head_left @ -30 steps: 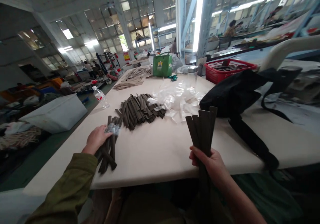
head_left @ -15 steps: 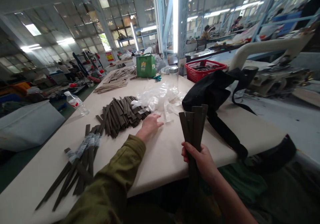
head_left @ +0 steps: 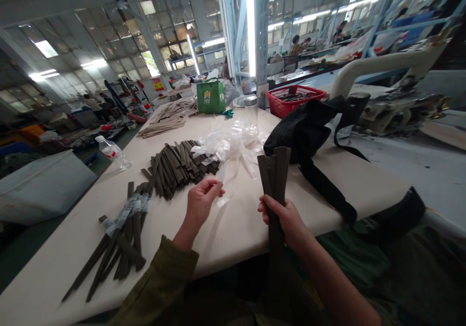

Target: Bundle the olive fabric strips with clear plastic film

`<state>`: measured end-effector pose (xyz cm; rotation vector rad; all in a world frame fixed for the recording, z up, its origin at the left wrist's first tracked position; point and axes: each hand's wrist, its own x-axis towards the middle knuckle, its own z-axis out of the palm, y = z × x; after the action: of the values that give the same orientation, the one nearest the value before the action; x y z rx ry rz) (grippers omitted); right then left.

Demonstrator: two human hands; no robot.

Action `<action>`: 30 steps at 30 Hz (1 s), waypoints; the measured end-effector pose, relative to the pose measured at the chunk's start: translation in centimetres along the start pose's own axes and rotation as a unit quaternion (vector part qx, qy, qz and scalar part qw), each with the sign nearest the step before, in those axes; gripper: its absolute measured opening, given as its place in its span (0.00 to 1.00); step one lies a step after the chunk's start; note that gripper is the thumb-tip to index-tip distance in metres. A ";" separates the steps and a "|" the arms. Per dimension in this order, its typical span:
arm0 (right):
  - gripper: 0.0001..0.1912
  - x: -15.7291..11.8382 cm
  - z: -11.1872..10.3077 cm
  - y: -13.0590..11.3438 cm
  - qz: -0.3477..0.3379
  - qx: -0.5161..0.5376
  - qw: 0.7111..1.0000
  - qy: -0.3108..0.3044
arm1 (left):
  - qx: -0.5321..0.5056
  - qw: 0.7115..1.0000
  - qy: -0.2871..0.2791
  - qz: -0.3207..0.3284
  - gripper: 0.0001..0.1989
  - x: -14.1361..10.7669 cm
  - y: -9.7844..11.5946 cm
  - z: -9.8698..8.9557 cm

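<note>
My right hand (head_left: pixel 280 216) is closed round a fanned bundle of dark fabric strips (head_left: pixel 273 175), held upright over the table's front edge. My left hand (head_left: pixel 204 199) pinches a thin clear plastic strip (head_left: pixel 223 200) that hangs from the fingertips. Just beyond it lies a tangle of clear plastic strips (head_left: pixel 233 144). A heap of loose dark strips (head_left: pixel 174 168) sits left of that tangle. Nearer me on the left, several dark bundles (head_left: pixel 127 233) lie crossed, wrapped at the middle with clear plastic.
A black bag (head_left: pixel 294 129) with a strap rests on the table's right side. Behind stand a glass jar (head_left: pixel 251 114), a green bag (head_left: pixel 211 96) and a red basket (head_left: pixel 291 100). A plastic bottle (head_left: pixel 112 153) stands at the left edge. A machine (head_left: pixel 396 97) is at right.
My left hand has drawn back toward me from the plastic tangle, with a clear strip now between its fingers. My right hand still holds the bundle, shifted slightly left in view.
</note>
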<state>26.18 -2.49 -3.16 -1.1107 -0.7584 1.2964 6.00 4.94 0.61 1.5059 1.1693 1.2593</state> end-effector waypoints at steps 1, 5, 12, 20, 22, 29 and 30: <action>0.20 -0.1 0.5 -0.1 0.004 -0.014 1.000 -0.010 | -0.018 1.000 0.000 -0.013 0.11 -0.9 0.2 -0.2; 0.18 -0.4 2.9 -1.0 -0.009 -0.025 0.997 -0.071 | -0.061 0.996 -0.027 -0.054 0.10 -3.2 0.8 -0.3; 0.11 0.7 7.5 -3.5 -0.088 -0.046 0.987 -0.123 | -0.088 0.987 -0.113 -0.070 0.12 -4.4 1.6 -0.2; 0.11 3.6 7.6 -5.4 -0.143 -0.066 0.986 -0.062 | -0.108 0.971 -0.167 -0.134 0.17 -7.0 0.0 -2.7; 0.12 4.3 7.1 -5.8 -0.147 -0.058 0.986 -0.044 | -0.112 0.970 -0.158 -0.150 0.17 -8.1 -0.9 -3.4; 0.12 4.9 7.5 -5.7 -0.138 -0.050 0.988 -0.047 | -0.087 0.966 -0.173 -0.171 0.16 -10.9 -2.1 -4.4; 0.13 4.9 7.8 -5.7 -0.135 -0.048 0.988 -0.050 | -0.056 0.968 -0.183 -0.164 0.15 -11.1 -2.0 -4.3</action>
<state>21.82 4.39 4.04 -0.9853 -1.0185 1.0995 0.74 -5.24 -3.06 1.3252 1.0292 0.7725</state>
